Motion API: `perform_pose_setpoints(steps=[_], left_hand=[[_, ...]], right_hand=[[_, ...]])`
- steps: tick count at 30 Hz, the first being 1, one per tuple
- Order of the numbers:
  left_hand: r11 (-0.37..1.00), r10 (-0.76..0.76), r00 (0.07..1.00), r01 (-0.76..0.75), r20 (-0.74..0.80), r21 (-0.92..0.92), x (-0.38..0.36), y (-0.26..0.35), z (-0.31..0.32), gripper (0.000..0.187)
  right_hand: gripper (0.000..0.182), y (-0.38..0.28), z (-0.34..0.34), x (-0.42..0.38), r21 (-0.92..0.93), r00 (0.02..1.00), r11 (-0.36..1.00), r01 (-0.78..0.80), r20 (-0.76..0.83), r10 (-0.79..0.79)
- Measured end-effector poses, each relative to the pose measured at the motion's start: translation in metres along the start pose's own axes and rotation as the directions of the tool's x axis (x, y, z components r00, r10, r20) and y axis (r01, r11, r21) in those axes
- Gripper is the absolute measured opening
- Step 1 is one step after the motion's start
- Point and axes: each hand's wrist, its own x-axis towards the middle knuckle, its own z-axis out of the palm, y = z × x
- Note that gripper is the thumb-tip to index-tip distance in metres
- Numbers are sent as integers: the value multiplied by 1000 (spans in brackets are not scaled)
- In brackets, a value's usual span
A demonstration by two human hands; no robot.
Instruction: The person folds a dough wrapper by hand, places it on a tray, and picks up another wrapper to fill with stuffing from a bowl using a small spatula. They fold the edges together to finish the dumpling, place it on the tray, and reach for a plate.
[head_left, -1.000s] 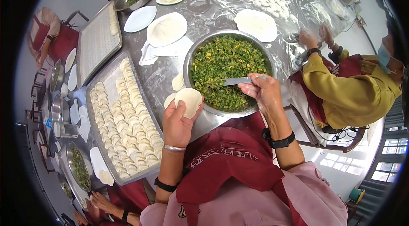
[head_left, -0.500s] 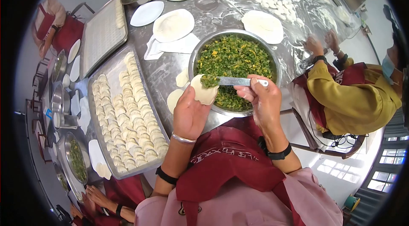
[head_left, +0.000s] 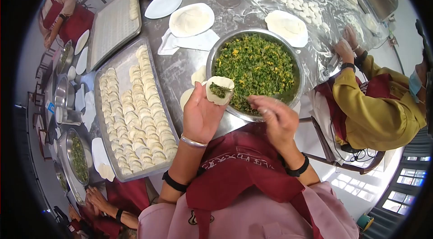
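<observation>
The left hand [head_left: 203, 115], palm up, cradles a dough wrapper [head_left: 229, 84] at its fingertips, toward one o'clock from the palm. Chopped green filling [head_left: 219, 89] sits within the wrapper, its edges partly raised. At two o'clock from the wrapper is the metal bowl [head_left: 298, 60] of greens. The right hand [head_left: 278, 121], at three o'clock from the left, is blurred near the bowl's lower rim; whether it grips anything cannot be told. A tray [head_left: 107, 148] of folded dumplings lies at nine o'clock. The wrapper looks light, thin and limp, likely to stretch or tear; its filling seems loose and damp. Best supported underneath, it should be pinched gently at its bare edges.
</observation>
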Motion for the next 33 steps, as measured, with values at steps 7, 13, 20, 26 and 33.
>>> perform_pose_setpoints(steps=[7,13,20,26,33], left_hand=[[1000,-25,1000,25,5,-1,-6,-3,1,49],[997,-49,998,51,-31,54,-15,-5,7,50],[985,-76,997,78,-16,155,-23,-4,0,55],[985,-80,996,84,-32,149,-21,-3,-3,56],[981,-117,992,107,50,164,-25,-6,1,56]], right_hand=[[20,-7,-16,19,599,884,700,-389,30,466],[19,3,-16,31,528,784,637,-562,92,615],[17,8,-20,35,522,773,629,-577,99,627],[17,3,-36,37,533,771,620,-576,100,629],[17,9,-29,38,586,735,546,-599,131,666]])
